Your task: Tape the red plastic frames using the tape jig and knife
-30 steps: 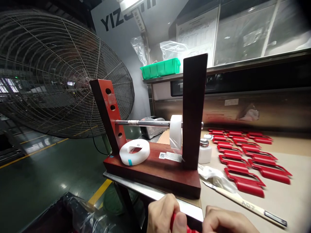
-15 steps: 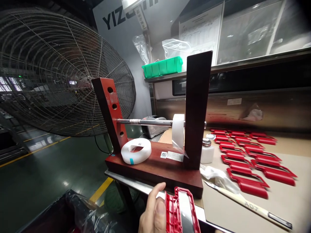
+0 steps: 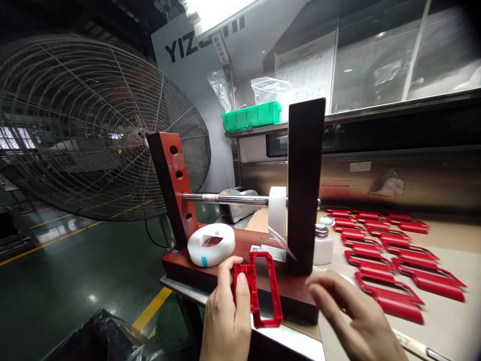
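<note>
My left hand (image 3: 227,311) grips a red plastic frame-shaped part (image 3: 276,288) by its ribbed side, thumb on top. The part is tilted up in front of the wooden stand, and its long opening shows through. To the right, my right hand (image 3: 356,313) hovers with thumb and forefinger slightly apart, and I see nothing between them. It partly covers a pen-like knife (image 3: 417,346) on the table. A roll of clear tape (image 3: 277,213) hangs on the metal rod of the dark red stand (image 3: 306,200), its loose end trailing down. Another tape roll (image 3: 210,245) lies on the base.
Several red plastic parts (image 3: 398,301) lie in rows on the table at right. A white bottle with a metal top (image 3: 323,248) stands behind the stand. A big fan (image 3: 112,135) is at left, a green bin (image 3: 251,117) on the shelf, a bag-lined container (image 3: 97,336) below.
My left hand has raised the red part up and slightly left, and its opening now shows through. My right hand has come into view at the right.
</note>
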A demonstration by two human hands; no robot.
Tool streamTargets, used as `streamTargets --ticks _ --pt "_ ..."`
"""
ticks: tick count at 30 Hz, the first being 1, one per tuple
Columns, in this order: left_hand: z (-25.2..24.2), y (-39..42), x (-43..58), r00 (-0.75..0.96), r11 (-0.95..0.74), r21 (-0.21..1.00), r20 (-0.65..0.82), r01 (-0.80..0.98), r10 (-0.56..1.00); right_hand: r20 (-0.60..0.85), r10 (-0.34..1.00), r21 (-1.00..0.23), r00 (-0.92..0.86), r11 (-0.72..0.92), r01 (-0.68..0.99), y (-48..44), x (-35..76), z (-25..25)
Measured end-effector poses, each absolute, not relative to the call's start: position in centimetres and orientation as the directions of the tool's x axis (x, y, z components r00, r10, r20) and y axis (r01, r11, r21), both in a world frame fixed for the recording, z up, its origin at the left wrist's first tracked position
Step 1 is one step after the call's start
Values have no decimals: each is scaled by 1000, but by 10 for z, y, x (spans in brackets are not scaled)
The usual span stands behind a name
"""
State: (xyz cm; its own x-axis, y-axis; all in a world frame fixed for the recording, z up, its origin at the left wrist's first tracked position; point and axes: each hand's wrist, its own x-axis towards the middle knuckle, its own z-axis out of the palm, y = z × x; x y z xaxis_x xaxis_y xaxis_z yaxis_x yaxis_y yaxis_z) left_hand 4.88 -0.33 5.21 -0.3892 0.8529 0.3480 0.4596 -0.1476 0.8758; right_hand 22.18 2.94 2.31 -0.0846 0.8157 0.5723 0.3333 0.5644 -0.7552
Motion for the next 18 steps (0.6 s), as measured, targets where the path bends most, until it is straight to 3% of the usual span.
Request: streamTargets --ticks 3,5,12,18 --pt "56 8 43 -339 -182 802 430 569 837 270 957 -941 -108 286 183 52 226 35" --pt "55 14 39 -281 -207 735 481 646 830 179 973 -978 -147 193 83 61 224 43" --pt "58 23 43 -195 -323 491 743 809 640 133 943 -991 -305 137 -10 66 210 50" --pt "61 24 48 -188 -325 451 778 831 599 120 902 -990 -415 139 16 70 213 46"
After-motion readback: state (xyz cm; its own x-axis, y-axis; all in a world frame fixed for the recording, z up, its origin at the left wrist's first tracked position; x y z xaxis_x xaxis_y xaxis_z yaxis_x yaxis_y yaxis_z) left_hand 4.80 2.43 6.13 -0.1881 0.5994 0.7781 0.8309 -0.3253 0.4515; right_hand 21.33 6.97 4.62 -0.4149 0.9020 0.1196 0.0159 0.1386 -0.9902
